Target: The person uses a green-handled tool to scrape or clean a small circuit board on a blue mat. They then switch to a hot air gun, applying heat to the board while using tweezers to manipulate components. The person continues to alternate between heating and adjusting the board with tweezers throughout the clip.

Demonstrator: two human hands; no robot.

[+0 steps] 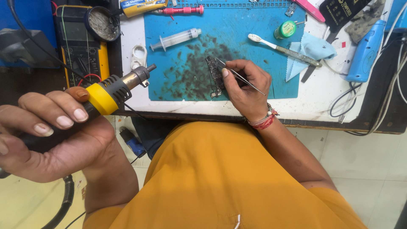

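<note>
Room on the blue rubber work mat [254, 80] is best in the middle, where we see a wide bare patch around the small dark circuit board [215, 76]. That patch is stained with dark smudges. The mat's near edge runs close to the front edge of the white table [313, 111], so we have little space on that side.

Other things sit toward the far and side edges of the mat: a clear plastic syringe [175, 39], a thin red metal tool [181, 10], a small round green pot [287, 29], a white-headed toothbrush [283, 50] and a light blue cloth [310, 51]. A chunky blue plastic tool [365, 51] lies on the table past the mat. A yellow and black meter with a grey screen [81, 42] is off to the left.

We see the board as a long, narrow, dark strip with tiny parts on it. It lies flat on the mat, just under our right fingertips.

Our right hand [246, 89] rests low on the mat with the wrist at the table's front edge. Its fingers are curled and pinch thin silver metal tweezers [239, 76], whose tips reach the top of the board.

Our left hand [55, 135] is up off the table, close to us. Its fingers wrap tight around the handle of a black and yellow hot-air tool with a metal nozzle [114, 91]. The nozzle points toward the mat but is well apart from the board.
</note>
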